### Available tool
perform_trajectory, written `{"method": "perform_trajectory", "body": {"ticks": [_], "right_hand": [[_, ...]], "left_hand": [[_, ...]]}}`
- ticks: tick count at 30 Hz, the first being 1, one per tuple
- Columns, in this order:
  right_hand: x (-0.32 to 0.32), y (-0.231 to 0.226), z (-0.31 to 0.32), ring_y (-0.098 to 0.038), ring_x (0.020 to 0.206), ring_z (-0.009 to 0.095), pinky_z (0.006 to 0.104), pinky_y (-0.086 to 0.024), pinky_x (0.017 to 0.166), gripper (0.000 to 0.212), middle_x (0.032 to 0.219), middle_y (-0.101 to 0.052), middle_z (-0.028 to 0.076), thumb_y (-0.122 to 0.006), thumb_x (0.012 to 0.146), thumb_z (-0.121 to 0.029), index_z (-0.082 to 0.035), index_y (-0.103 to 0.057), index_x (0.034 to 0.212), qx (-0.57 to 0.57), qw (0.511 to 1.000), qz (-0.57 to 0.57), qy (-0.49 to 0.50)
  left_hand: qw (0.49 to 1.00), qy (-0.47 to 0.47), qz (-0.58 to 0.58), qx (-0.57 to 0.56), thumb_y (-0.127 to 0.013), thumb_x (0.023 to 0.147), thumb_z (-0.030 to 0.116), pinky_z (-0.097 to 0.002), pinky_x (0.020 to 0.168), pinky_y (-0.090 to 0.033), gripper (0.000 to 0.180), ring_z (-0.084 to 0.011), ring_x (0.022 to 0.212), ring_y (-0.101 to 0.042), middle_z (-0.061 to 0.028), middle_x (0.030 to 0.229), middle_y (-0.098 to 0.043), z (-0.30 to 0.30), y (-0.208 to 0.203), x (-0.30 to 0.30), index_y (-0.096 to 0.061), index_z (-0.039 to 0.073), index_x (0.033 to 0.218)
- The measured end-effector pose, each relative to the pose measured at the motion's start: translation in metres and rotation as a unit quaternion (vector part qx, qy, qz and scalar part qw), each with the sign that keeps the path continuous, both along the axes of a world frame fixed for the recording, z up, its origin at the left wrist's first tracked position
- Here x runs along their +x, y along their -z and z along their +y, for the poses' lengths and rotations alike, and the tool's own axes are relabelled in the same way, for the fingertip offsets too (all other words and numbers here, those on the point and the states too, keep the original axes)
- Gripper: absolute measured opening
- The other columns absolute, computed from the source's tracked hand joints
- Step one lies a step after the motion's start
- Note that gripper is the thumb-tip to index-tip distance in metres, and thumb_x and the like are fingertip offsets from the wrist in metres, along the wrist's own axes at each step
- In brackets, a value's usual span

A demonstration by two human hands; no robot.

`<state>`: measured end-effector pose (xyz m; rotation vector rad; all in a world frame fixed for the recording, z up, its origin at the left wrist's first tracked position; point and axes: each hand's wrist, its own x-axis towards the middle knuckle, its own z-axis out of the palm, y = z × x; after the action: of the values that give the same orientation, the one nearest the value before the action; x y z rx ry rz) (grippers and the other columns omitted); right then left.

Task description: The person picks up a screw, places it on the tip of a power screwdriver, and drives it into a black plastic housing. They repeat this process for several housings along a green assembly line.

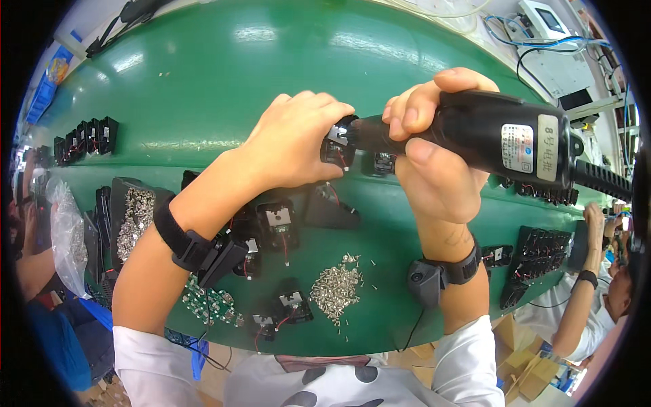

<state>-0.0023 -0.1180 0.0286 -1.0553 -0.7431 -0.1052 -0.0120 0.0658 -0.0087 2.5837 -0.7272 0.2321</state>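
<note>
My right hand [441, 173] is wrapped round a black electric screwdriver [498, 129], which lies nearly level, its cable leaving toward the right. The screwdriver's nose meets a small black plastic housing [337, 150] with a silvery metal plate and thin red and black wires. My left hand [288, 139] grips that housing from its left side, fingers over the far edge and thumb at the near edge. The bit's tip is hidden. Below my hands, several similar housings [278, 218] with metal plates and wires lie on the green table [244, 74]. A heap of small silver screws [336, 290] lies near the front edge.
Left of my forearm stands a dark bin of screws [135, 220], beside a clear plastic bag [66, 237]. Green circuit boards [209, 304] lie near the front edge. Rows of black housings [536, 261] stand at right, where a co-worker's arm [584, 292] reaches in.
</note>
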Motion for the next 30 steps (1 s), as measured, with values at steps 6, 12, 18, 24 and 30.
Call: {"method": "perform_trajectory", "body": {"ticks": [6,12,18,24,30], "right_hand": [[0.003,-0.001,0.004,-0.055,0.076,0.019,0.0371,-0.045,0.078,0.054,0.088,-0.056,0.009,-0.062,0.071,-0.004,-0.002,-0.045,0.122,-0.008,1.000,-0.016,-0.009],[0.009,0.002,0.011,-0.055,0.072,0.016,0.0308,-0.047,0.068,0.044,0.081,-0.057,0.006,-0.076,0.074,-0.005,-0.005,-0.046,0.106,-0.091,0.991,-0.084,-0.041],[0.014,-0.006,0.015,-0.054,0.070,0.016,0.0298,-0.047,0.067,0.037,0.077,-0.056,0.007,-0.057,0.063,0.011,-0.004,-0.046,0.096,-0.158,0.980,-0.057,-0.107],[0.015,-0.003,0.012,-0.055,0.072,0.016,0.0289,-0.048,0.068,0.037,0.078,-0.056,0.007,-0.055,0.062,0.010,-0.003,-0.047,0.095,-0.106,0.982,-0.050,-0.149],[-0.013,-0.010,0.016,-0.057,0.074,0.016,0.0283,-0.049,0.068,0.056,0.083,-0.059,0.009,-0.064,0.064,0.008,0.001,-0.048,0.117,-0.070,0.997,-0.018,-0.010]], "left_hand": [[0.997,0.028,0.052,-0.050,-0.082,0.060,0.023,-0.0402,0.081,-0.052,0.064,-0.0333,0.090,-0.063,-0.0159,0.096,-0.064,0.001,0.007,0.008,-0.061,-0.001,0.116],[0.998,0.031,0.021,-0.055,-0.080,0.058,0.027,-0.0414,0.077,-0.052,0.054,-0.0337,0.086,-0.064,-0.0171,0.087,-0.065,0.004,0.020,0.016,-0.066,0.000,0.103],[0.998,0.025,0.054,-0.036,-0.080,0.057,0.027,-0.0440,0.070,-0.053,0.040,-0.0360,0.075,-0.064,-0.0171,0.076,-0.065,0.008,0.010,0.013,-0.068,0.006,0.089],[0.995,0.017,0.092,-0.029,-0.081,0.055,0.026,-0.0427,0.072,-0.053,0.045,-0.0349,0.077,-0.065,-0.0154,0.075,-0.066,0.004,0.002,0.010,-0.069,0.006,0.093],[0.999,0.009,0.035,0.000,-0.082,0.057,0.030,-0.0427,0.079,-0.052,0.055,-0.0344,0.086,-0.065,-0.0145,0.088,-0.068,0.004,0.007,0.007,-0.067,0.006,0.104]]}}
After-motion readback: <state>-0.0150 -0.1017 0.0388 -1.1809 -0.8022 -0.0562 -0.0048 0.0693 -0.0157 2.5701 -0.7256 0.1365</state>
